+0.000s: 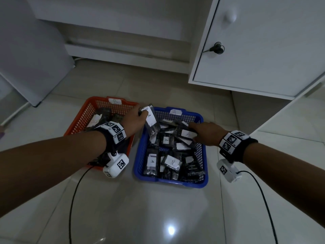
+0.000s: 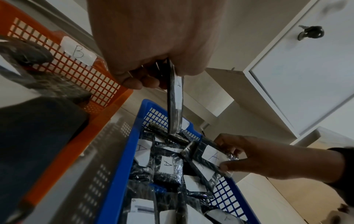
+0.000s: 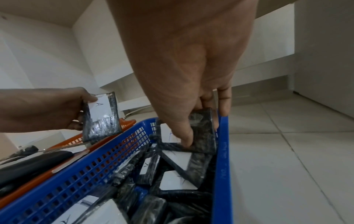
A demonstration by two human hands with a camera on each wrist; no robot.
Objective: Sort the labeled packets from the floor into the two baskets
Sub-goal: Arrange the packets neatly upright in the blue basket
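A blue basket (image 1: pixel 139 156) tagged A holds several dark packets with white A labels. Left of it stands an orange basket (image 1: pixel 79 120) tagged B, with a few dark packets inside. My left hand (image 1: pixel 136 117) pinches one A-labeled packet (image 1: pixel 151 121) by its top edge, hanging above the blue basket's far left corner (image 2: pixel 174 104) (image 3: pixel 101 116). My right hand (image 1: pixel 204 132) reaches into the blue basket's far right side and grips another A-labeled packet (image 1: pixel 187 134) (image 2: pixel 215 157) between thumb and fingers, lying on the pile (image 3: pixel 203 133).
Glossy tiled floor (image 1: pixel 158 208) surrounds the baskets. A white cabinet door (image 1: pixel 263 50) with a key in its lock stands at the back right, and a white desk base (image 1: pixel 126 50) runs behind. Black cables (image 1: pixel 73 199) trail from both wrists.
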